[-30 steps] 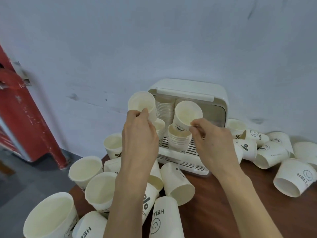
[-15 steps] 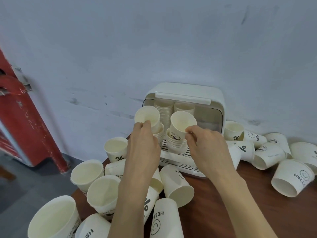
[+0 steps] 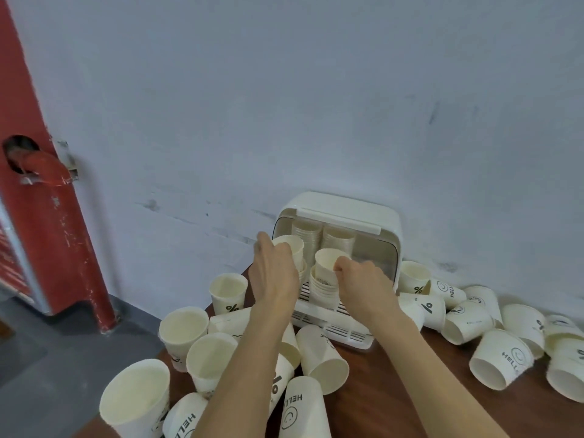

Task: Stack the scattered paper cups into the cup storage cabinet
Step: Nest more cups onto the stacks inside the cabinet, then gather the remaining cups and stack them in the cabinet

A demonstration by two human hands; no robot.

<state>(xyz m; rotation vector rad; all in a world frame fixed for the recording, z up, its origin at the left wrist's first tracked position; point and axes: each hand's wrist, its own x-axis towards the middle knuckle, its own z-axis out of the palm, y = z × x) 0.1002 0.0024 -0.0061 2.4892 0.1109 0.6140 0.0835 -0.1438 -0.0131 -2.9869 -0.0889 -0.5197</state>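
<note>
The white cup storage cabinet (image 3: pixel 384 222) stands open against the wall, with two tall cup stacks at its back and two shorter stacks on its slatted tray. My left hand (image 3: pixel 273 275) grips a paper cup (image 3: pixel 292 248) over the front left stack. My right hand (image 3: pixel 360 279) pinches the rim of another paper cup (image 3: pixel 327 263), whose base sits in the front right stack (image 3: pixel 322 287). Both held cups are upright, mouths up.
Several loose paper cups lie and stand on the brown table (image 3: pixel 395 390), on the left (image 3: pixel 183 330) and on the right (image 3: pixel 499 358) of the cabinet. A red pipe (image 3: pixel 47 197) runs down the wall at the far left, above grey floor.
Both hands have lowered their cups toward the front stacks in the cabinet. The right cup now sits in its stack. My view has tilted upward.
</note>
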